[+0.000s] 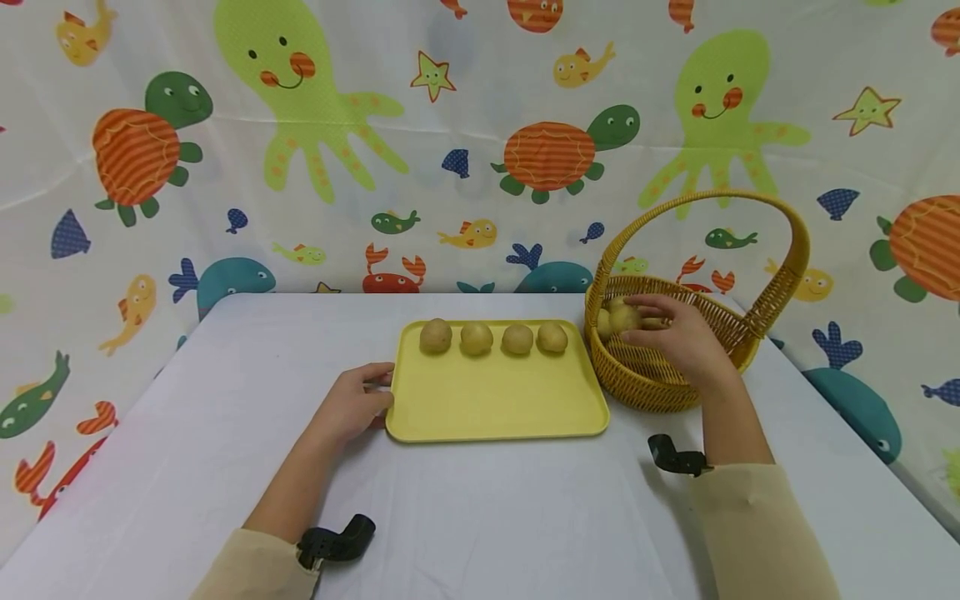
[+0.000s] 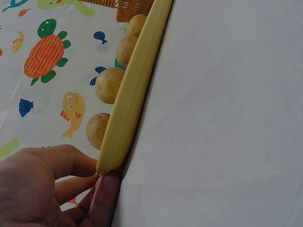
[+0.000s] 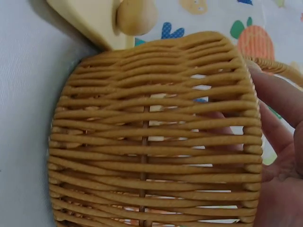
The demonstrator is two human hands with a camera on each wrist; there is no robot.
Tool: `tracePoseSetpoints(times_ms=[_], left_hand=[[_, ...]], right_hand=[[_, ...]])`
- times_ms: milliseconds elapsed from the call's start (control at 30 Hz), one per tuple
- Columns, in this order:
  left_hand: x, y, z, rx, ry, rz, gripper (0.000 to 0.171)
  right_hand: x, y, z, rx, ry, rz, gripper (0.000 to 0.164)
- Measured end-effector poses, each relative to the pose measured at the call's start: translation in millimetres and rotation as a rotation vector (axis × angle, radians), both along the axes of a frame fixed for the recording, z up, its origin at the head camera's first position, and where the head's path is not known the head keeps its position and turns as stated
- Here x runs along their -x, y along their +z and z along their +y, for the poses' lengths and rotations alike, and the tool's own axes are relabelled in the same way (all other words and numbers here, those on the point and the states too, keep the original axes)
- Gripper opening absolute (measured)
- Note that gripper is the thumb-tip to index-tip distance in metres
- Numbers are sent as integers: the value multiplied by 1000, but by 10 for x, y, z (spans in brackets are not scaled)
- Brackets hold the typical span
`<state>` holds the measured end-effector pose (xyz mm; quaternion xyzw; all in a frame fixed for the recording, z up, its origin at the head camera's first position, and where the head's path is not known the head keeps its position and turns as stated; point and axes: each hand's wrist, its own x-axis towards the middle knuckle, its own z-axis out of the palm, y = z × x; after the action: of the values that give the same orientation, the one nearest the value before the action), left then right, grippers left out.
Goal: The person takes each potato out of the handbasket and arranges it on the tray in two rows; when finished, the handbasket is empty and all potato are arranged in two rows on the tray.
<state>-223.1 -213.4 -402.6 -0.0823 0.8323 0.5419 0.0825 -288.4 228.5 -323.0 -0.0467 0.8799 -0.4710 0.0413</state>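
Sea-creature curtain [image 1: 480, 75] behind white tabletop [image 1: 487, 517]

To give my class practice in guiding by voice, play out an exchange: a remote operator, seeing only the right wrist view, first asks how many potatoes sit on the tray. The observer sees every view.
Observer: Four potatoes sit on the tray, in a row near its far edge, as the head view shows.
Operator: My view shows only the outside of the basket. What is near the fingertips of the right hand?
Observer: In the head view, at least two more potatoes, at the left side inside.
Operator: And where is the left hand?
Observer: At the tray's left edge, pinching it.
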Motion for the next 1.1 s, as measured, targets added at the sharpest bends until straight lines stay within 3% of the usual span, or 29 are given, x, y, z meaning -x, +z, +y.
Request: tracePoseSetpoints(times_ms=[1100], left_hand=[[-7,10,13,-1,5,-2,65]], right_hand=[[-246,245,-278,29,86,83,59]])
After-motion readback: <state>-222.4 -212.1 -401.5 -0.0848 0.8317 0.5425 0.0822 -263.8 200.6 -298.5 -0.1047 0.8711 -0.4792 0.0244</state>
